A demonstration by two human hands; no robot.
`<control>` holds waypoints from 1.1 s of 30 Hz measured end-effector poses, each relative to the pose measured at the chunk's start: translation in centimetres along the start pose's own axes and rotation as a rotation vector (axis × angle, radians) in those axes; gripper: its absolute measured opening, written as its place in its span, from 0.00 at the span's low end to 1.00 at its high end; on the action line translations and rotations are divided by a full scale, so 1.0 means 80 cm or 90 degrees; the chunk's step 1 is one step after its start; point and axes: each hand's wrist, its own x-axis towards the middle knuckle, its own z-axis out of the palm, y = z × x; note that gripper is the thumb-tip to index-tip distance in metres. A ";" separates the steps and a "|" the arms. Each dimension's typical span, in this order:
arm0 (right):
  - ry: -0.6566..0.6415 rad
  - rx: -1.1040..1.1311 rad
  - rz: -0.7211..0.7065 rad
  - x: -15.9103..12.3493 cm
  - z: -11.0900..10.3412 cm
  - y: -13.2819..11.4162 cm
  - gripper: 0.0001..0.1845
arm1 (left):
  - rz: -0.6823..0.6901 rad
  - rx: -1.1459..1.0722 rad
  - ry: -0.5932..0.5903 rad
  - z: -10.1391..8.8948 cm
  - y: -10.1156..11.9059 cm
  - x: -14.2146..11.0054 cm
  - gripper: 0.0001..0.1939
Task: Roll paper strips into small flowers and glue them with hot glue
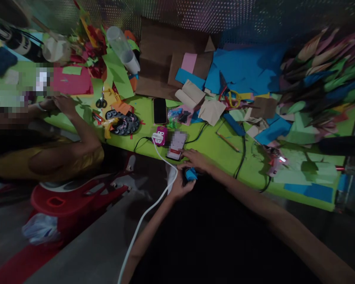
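While the left hand point(183, 185) is grasping a small blue piece point(191, 174) in front of the near edge of the table point(221, 156), the right hand point(197, 159) is extending toward the lower corner of a lit phone point(177, 145), its grip unclenched. The phone is lying beside a magenta socket block point(165, 139); a white cable point(165, 192) is running past the left hand.

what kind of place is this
Probably a craft workspace: the green-covered table holds a blue paper sheet among coloured scraps, black-handled scissors and what looks like a pink glue gun.
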 end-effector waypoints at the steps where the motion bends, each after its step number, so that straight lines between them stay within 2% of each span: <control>1: 0.015 0.014 0.000 -0.002 -0.001 0.000 0.12 | 0.008 -0.008 -0.001 -0.001 0.002 0.003 0.22; 5: 0.141 0.114 0.000 -0.023 -0.012 0.004 0.08 | 0.006 -0.020 0.020 -0.002 0.009 0.014 0.22; 8: 0.259 0.217 -0.004 -0.045 -0.033 0.001 0.09 | -0.002 -0.002 0.050 0.001 0.007 0.024 0.22; 13: 0.392 0.314 -0.022 -0.090 -0.079 -0.032 0.09 | 0.016 -0.008 0.035 0.013 0.006 0.045 0.22; 18: 0.390 0.251 -0.091 -0.127 -0.104 -0.061 0.10 | 0.029 0.042 0.014 0.029 0.017 0.060 0.20; 24: 0.415 0.198 -0.093 -0.144 -0.104 -0.055 0.09 | 0.083 0.026 -0.018 0.046 0.025 0.072 0.21; 33: 0.448 0.188 -0.089 -0.161 -0.111 -0.055 0.10 | 0.109 -0.010 -0.048 0.062 0.027 0.085 0.22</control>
